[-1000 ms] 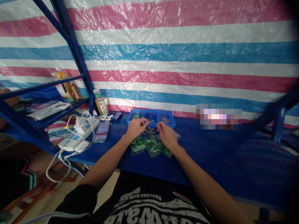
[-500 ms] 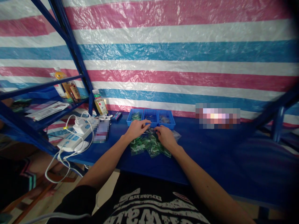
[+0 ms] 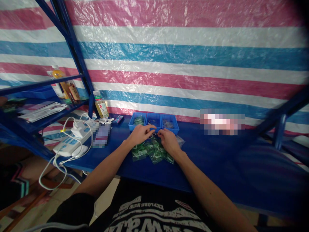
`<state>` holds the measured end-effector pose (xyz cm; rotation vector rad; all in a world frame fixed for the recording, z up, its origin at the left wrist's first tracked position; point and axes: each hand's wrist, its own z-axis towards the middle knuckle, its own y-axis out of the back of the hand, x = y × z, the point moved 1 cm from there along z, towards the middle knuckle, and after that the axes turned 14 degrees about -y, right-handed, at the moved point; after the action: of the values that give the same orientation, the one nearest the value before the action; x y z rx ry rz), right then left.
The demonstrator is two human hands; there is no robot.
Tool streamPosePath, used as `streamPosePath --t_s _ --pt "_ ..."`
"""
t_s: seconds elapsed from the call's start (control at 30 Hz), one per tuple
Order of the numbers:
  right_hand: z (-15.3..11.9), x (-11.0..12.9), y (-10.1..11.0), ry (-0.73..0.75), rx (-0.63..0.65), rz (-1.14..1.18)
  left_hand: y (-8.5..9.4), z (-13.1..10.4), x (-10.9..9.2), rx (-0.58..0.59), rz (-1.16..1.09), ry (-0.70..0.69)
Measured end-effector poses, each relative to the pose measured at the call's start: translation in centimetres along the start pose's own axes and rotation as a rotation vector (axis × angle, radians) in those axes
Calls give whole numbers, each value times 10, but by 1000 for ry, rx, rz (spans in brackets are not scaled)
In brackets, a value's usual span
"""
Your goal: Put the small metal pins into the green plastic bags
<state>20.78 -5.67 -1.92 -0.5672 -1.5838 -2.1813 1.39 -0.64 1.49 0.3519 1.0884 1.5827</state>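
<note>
Three joined blue trays [image 3: 154, 129] stand toward the back of the blue table, with greenish, dark metallic and greyish small items in their compartments. My left hand [image 3: 140, 134] is in front of the left and middle compartments, fingers bent; what it may hold is too small to name. Close on its right, my right hand [image 3: 168, 139] has thumb and fingers together over a few small dark metallic pieces [image 3: 153, 136]; its contents cannot be made out. Clear bags with green pieces [image 3: 154, 150] lie below and between the hands.
At the left are a white power strip [image 3: 70, 144] with cables, a blurred-out phone-like object [image 3: 101, 135], a bottle [image 3: 100, 104] and a small dark blue box [image 3: 118, 120]. Blue frame posts [image 3: 83, 69] rise behind. Someone's leg [image 3: 36, 174] shows lower left.
The view has shifted slightly. My right hand's fingertips have come nearer to my left hand, which remains in about the same pose.
</note>
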Motion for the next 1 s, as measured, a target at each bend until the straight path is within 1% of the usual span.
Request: streamPosePath --t_s 0.1,0.17,0.3,0.4,0.5,0.6,0.73,0.87,0.93,1.0 --pt "-1 4 4 6 -79 221 2 0 -2 6 -18 3" --pt "-1 7 5 -25 -76 391 2 0 -4 20 -28 3" --pt "-1 13 4 -101 84 739 3 0 -7 52 -47 -6" --pt "0 14 4 -110 159 870 4 0 -8 61 -59 -11" --pt "1 11 4 -102 155 832 6 0 -9 49 -59 -2" --pt "2 9 5 -92 118 776 5 0 -10 41 -53 -3" --pt "3 9 7 -87 97 813 2 0 -8 44 -61 -22" --pt "4 7 7 -106 117 799 2 -1 -7 59 -58 -38" --pt "4 6 6 -120 125 771 3 -1 -8 64 -52 -42" --pt "3 7 7 -117 90 707 4 -1 -9 66 -46 -52"
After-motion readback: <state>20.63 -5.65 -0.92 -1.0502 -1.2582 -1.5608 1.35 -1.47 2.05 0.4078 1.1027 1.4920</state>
